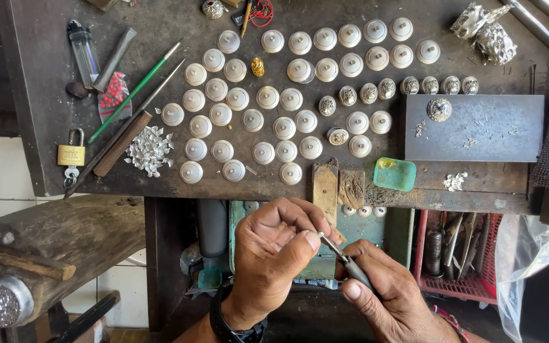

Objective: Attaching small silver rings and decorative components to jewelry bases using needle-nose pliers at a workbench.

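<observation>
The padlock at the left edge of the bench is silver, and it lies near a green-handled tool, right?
Not quite. In the head view the padlock is brass-yellow with a silver shackle, not silver all over. It does lie at the left edge of the bench, near the green-handled tool.

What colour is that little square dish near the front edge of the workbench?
The small dish is translucent green, with a yellowish patch inside; the head view shows it.

domed caps (274, 98) on bench (46, 57) | padlock (71, 154) left | steel plate (478, 127) right
</observation>
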